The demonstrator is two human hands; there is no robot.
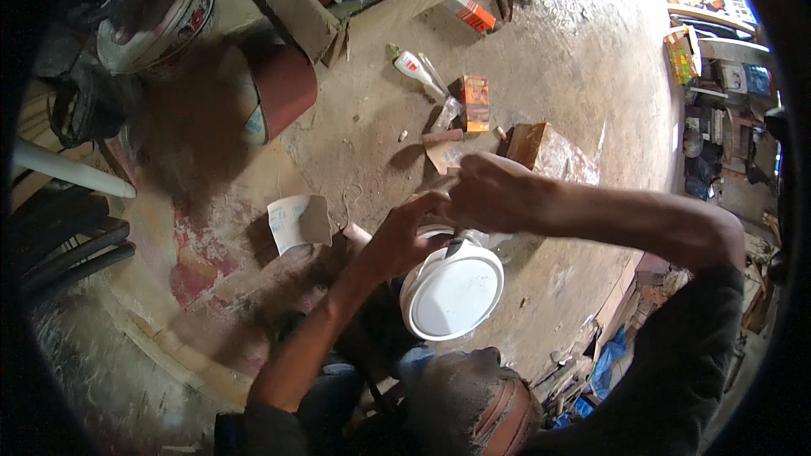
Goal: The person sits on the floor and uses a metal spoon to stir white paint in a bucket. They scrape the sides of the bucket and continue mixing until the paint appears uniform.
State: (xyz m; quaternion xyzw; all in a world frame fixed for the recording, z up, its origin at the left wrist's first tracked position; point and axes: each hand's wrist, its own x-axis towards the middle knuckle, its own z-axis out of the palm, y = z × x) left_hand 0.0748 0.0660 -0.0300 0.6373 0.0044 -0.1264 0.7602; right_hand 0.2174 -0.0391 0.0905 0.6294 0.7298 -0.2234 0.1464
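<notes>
My left hand (404,235) is closed, its fingers curled above the far edge of a white round lid (456,297). Against it, on the right, my right hand (497,192) is closed too, with its fingers bent downward. Whatever the two hands pinch between them is small and mostly hidden. A grey, shiny piece lies just under the fingers, at the lid's far rim. Left of my left hand, a curled piece of paper (300,221) with a pale, blue-marked back lies on the surface. A small pale cylinder (356,234) sits close to that hand.
Beyond my hands are an orange box (476,103), a white bottle (414,66) and a wooden block (553,152). A reddish-brown sheet roll (287,91) and a dirty bucket (165,21) stand at the far left. Dark hoses (72,241) lie at left; clutter lines the right side.
</notes>
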